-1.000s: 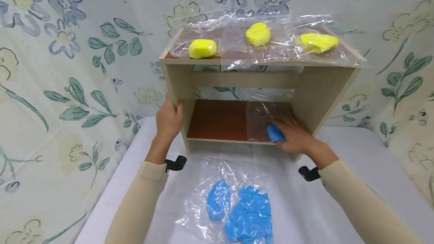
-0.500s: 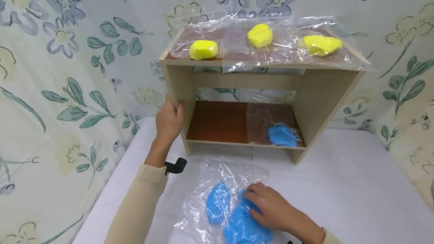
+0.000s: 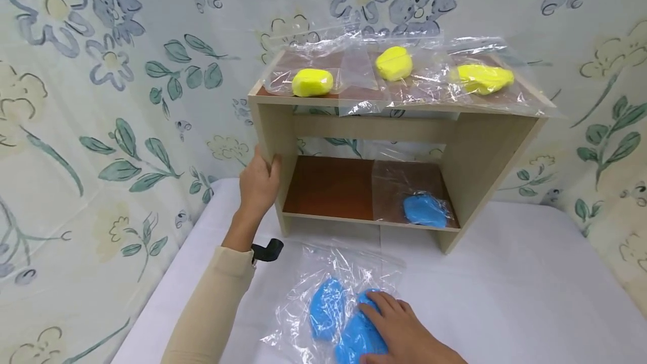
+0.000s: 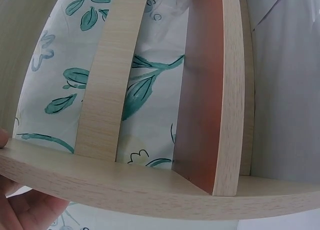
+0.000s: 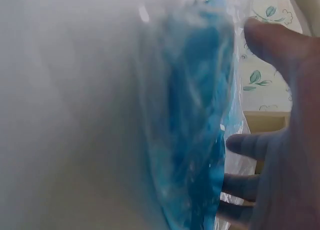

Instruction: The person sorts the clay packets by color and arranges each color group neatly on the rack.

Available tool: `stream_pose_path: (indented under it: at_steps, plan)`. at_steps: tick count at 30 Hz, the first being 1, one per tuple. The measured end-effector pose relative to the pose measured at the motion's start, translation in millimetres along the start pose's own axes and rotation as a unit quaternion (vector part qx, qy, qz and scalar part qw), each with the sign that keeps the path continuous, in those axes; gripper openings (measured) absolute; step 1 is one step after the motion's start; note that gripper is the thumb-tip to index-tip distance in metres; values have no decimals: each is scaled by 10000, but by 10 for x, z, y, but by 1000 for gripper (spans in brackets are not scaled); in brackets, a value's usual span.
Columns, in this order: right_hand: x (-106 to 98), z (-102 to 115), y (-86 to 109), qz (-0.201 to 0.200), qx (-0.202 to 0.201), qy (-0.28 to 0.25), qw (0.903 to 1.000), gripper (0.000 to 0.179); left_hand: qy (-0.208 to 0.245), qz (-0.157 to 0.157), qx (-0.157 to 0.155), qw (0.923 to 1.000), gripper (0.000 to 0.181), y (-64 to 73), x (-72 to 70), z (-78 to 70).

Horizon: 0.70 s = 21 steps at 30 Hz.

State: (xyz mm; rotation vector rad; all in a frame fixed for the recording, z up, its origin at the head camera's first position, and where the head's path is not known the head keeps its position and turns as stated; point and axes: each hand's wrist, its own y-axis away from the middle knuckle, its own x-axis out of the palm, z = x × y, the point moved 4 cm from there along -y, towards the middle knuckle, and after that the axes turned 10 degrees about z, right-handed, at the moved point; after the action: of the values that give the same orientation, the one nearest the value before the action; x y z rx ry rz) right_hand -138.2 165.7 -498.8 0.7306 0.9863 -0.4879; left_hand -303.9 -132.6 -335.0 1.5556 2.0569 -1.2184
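Note:
My left hand [image 3: 260,184] grips the left side panel of a small wooden shelf [image 3: 275,133]; in the left wrist view its fingers [image 4: 37,207] lie outside that panel. On the white cloth in front, my right hand [image 3: 401,330] lies over a blue soft lump in a clear plastic bag [image 3: 356,339]. In the right wrist view its fingers reach out beside the bagged blue lump [image 5: 195,100], not curled round it. A second bagged blue lump [image 3: 327,309] lies just left. Another bagged blue lump [image 3: 425,210] rests on the lower board's right side.
Along the shelf's top lie three bagged yellow lumps: a left one [image 3: 312,82], a middle one [image 3: 394,63] and a right one [image 3: 485,78]. A floral cloth [image 3: 151,128] hangs behind. White cloth [image 3: 531,285] covers the table.
My right hand has left the blue lump on the lower board and come down to the bagged blue lumps in front. My left hand keeps its grip; the head view has shifted slightly.

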Motion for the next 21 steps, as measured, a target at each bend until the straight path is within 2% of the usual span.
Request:
stream_pose_path:
  at_steps: [4,13,21]
  plan:
    - [45,-10,30,-45,-45,18,10000,104,10,-29,57,10000,40,6,6,-24]
    - [81,7,37,56,117,-29,9999,112,2,0,31,10000,39,10,-21,-26]
    - [105,27,43,-52,227,-119,9997,112,20,-51,47,10000,36,3,-7,-38]
